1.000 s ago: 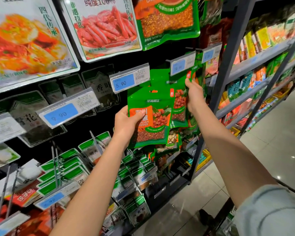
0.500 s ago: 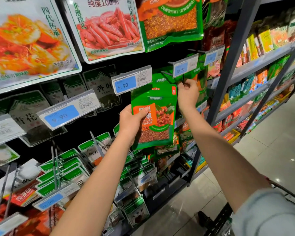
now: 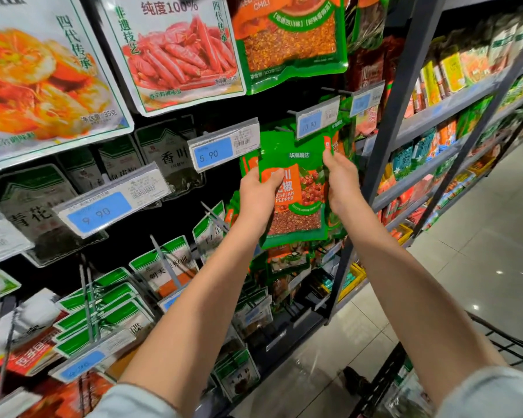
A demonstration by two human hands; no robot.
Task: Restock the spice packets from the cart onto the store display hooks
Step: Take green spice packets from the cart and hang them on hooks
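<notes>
Fingers of the left hand [image 3: 258,197] curl round the left edge of a green Sichuan pepper packet [image 3: 299,206], thumb across its front; the right hand [image 3: 341,182] grips its right edge. It is held upright, top just under the 10.90 price tag [image 3: 316,120].

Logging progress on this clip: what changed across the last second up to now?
The right hand dropped from beside the 10.90 tag to grip the Sichuan pepper packet by its right edge; the packet rose toward that tag. The left hand kept holding its left edge; the rest looks unchanged.
</notes>
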